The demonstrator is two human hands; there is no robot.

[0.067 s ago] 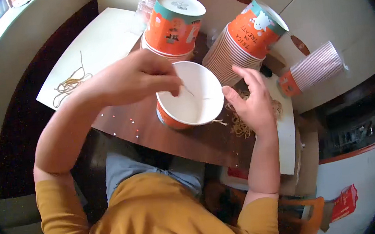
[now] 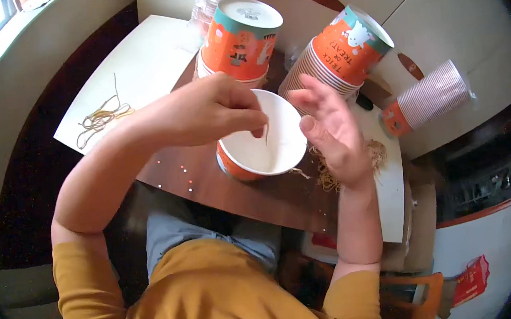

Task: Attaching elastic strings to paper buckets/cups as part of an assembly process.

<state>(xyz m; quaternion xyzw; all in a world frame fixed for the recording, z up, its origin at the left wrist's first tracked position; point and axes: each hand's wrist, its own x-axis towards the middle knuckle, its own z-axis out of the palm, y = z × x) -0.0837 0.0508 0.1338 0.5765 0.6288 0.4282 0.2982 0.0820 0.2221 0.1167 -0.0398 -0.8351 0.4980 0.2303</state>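
Observation:
A white-lined paper bucket with an orange printed outside stands upright on the brown table, its mouth facing up. Over its left rim reaches my left hand, thumb and fingers pinched on a thin cord that hangs into the bucket. A cord end sticks out below the rim on the bucket's right side. My right hand is raised just right of the rim, fingers apart and holding nothing.
Behind the bucket stand two upside-down stacks of orange buckets, one left and one right. A wrapped stack is farther right. Loose cords lie on the left white panel; a tangle of cords lies under my right hand.
My left hand has shifted slightly right over the bucket with the cord. My right hand has turned, its fingers lifting up and left. The whole view has shifted a little.

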